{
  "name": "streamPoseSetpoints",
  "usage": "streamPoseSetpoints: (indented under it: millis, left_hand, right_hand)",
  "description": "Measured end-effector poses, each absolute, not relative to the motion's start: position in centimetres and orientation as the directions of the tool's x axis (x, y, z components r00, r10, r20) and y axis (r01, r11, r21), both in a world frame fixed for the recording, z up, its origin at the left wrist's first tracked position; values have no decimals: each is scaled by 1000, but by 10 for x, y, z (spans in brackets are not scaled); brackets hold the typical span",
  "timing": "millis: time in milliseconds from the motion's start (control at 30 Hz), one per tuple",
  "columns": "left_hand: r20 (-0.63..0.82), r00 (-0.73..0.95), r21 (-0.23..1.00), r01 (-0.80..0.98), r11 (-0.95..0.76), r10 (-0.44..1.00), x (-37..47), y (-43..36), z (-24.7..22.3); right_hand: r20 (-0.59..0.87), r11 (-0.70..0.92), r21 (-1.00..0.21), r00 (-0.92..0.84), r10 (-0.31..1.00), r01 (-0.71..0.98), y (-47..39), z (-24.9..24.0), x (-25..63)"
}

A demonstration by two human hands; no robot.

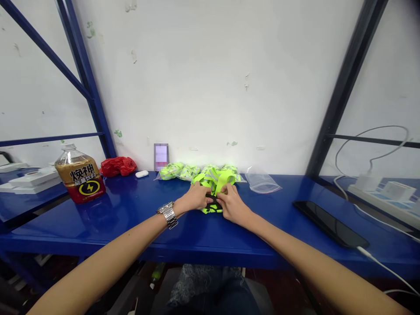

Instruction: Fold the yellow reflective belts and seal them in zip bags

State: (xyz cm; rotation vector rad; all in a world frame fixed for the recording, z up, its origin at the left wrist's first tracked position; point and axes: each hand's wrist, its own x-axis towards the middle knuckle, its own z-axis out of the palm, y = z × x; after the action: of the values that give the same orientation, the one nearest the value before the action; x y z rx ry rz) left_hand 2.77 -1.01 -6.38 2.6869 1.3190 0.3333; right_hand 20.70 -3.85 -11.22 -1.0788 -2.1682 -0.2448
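Observation:
A neon-yellow reflective strap bundle with grey stripes and black parts lies on the blue table, midway between my hands. My left hand, a silver watch on its wrist, is closed on the bundle's left side, thumb at a black part. From the right, my right hand pinches the yellow strap near the same black part. The fingers cover some of what they grip. Behind the bundle lie several similar yellow bundles in clear bags. An unfilled clear zip bag rests to the right of my right hand.
At left stand a large drink bottle, a crumpled red bag and a small white case. A lit phone leans against the wall. A black phone with a white cable lies right, near a power strip.

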Motion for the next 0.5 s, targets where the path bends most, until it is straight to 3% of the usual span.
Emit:
streamPoseSetpoints:
  millis: [167, 300, 500]
  left_hand:
    - [415, 667, -15, 685, -728, 619, 27, -16, -80]
    - [427, 716, -130, 653, -746, 553, 21, -25, -90]
    - [387, 780, -155, 581, -799, 492, 6, -35, -88]
  right_hand:
    - [560, 599, 47, -518, 647, 799, -40, -111, 211]
    - [513, 580, 56, -522, 682, 813, -46, -104, 212]
    - [465, 654, 9, -582, 667, 757, -54, -99, 222]
